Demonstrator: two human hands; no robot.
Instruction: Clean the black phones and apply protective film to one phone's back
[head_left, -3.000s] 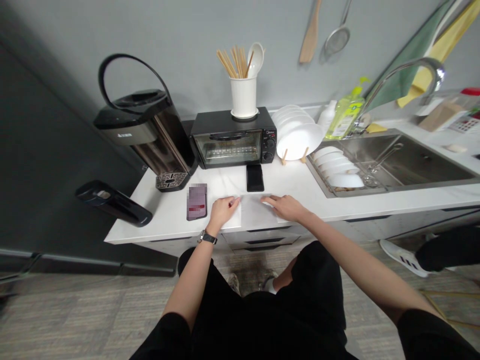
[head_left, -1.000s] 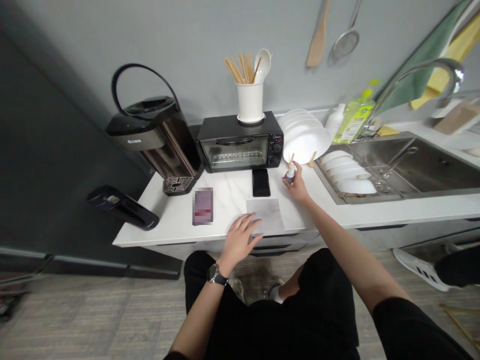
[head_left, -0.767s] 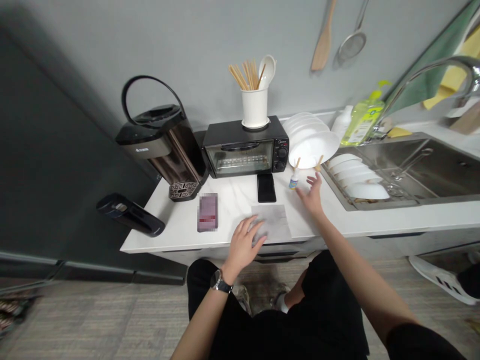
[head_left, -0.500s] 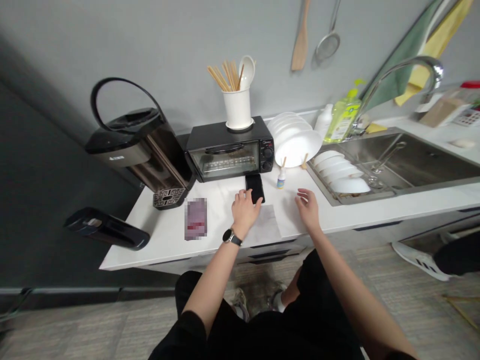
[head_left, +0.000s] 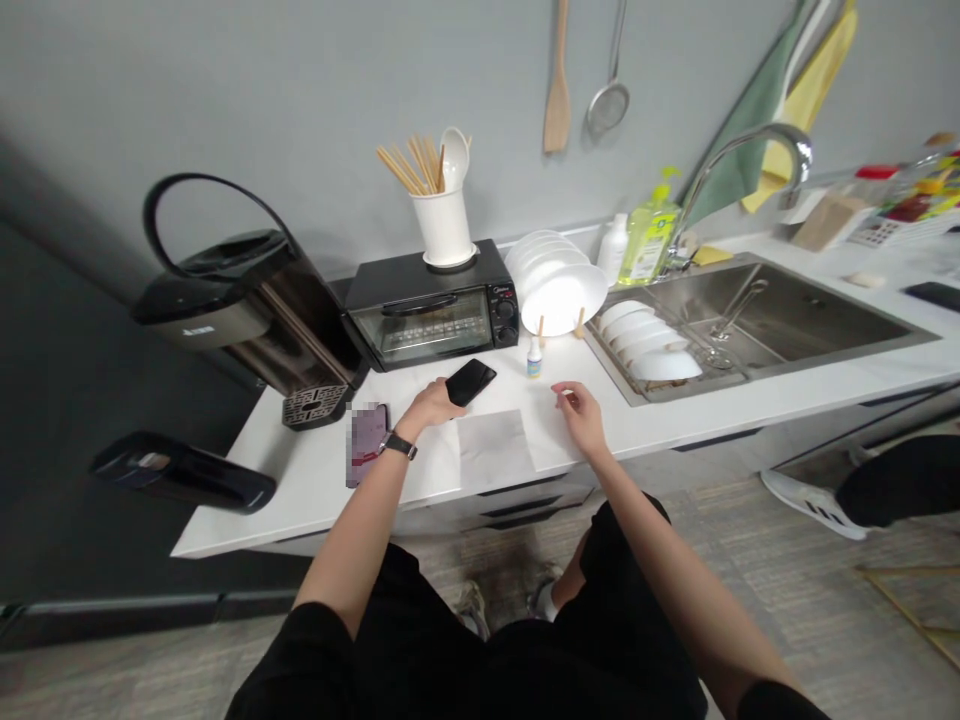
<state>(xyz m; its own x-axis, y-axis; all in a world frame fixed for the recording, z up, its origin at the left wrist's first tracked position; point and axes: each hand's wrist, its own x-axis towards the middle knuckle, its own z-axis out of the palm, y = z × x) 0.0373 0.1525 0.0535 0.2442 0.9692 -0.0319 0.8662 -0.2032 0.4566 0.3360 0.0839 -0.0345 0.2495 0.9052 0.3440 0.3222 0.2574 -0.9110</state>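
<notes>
My left hand, with a watch on the wrist, grips the near left end of a black phone in front of the toaster oven. My right hand is over the counter to the right, its fingers curled and partly apart, holding nothing. Between the hands lies a thin greyish sheet. A small white bottle with a blue and yellow label stands behind it. Partly behind my left wrist is a purple, blurred-out phone-like object.
Behind the hands are the black toaster oven and white plates. At left stand a water dispenser and a dark cylinder. Bowls sit by the sink. Another person's shoe shows at right.
My left hand has taken hold of the black phone and moved it left, turning it. More of the greyish sheet shows. The view has shifted to the right.
</notes>
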